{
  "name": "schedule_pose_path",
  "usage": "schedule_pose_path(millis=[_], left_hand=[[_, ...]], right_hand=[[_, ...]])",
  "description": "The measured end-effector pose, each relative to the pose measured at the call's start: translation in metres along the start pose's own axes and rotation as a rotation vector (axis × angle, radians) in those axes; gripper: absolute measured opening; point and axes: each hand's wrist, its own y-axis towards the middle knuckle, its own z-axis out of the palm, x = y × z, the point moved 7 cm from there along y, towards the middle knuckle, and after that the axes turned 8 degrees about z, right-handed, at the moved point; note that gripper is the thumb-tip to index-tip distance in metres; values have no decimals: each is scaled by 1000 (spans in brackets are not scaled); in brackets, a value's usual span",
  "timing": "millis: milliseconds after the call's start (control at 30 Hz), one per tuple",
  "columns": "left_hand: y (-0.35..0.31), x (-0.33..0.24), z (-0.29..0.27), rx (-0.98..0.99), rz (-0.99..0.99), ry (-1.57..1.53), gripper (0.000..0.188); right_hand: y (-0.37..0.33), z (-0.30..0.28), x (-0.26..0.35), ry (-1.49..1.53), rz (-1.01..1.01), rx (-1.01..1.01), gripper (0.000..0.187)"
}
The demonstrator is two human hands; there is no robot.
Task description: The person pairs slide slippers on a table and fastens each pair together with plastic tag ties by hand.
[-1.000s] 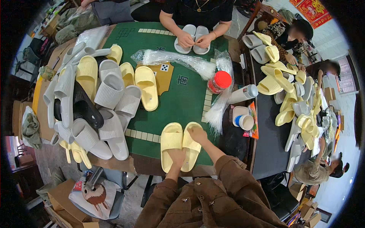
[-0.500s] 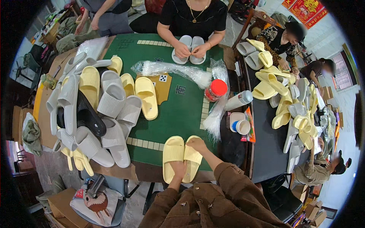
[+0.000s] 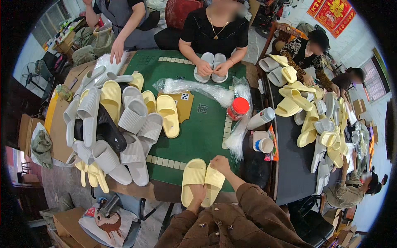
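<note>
Here we are at the near side of the green mat (image 3: 198, 142); straight ahead of us lie the left yellow slipper (image 3: 193, 177) and the right yellow slipper (image 3: 215, 178), side by side, inner edges close together; their long axes run out from the body, toes far, heels near, the right one leaning rightward at its toe; low down we have the left hand (image 3: 198, 192), in over the heel half of the left slipper, near the inner edge, its fingertips lost at the strap, so we cannot tell whether they grip; up at the far end we find the right hand (image 3: 220, 163), fingers curled tight; whether they pinch anything, we cannot tell; and this is the relation we watch: the right slipper's toe sits right by those clenched fingers, its length running back from them toward the body and slightly left, while the left hand is nearer the heels; beyond, to the right, we spot a red-lidded jar (image 3: 238, 108).
</note>
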Motion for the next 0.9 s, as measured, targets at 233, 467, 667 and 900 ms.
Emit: schedule_pose_path(millis=[233, 467, 667, 900], left_hand=[[3, -17, -1, 17, 43, 71, 42], [0, -24, -8, 22, 107, 81, 45], [-4, -40, -21, -48, 213, 125, 52], [3, -14, -4, 153, 20, 124, 36]], right_hand=[[0, 4, 24, 58, -326, 78, 20], [-21, 27, 35, -450, -525, 193, 18], [-27, 35, 29, -727, -454, 169, 19], [-13, -1, 36, -618, -530, -154, 10]])
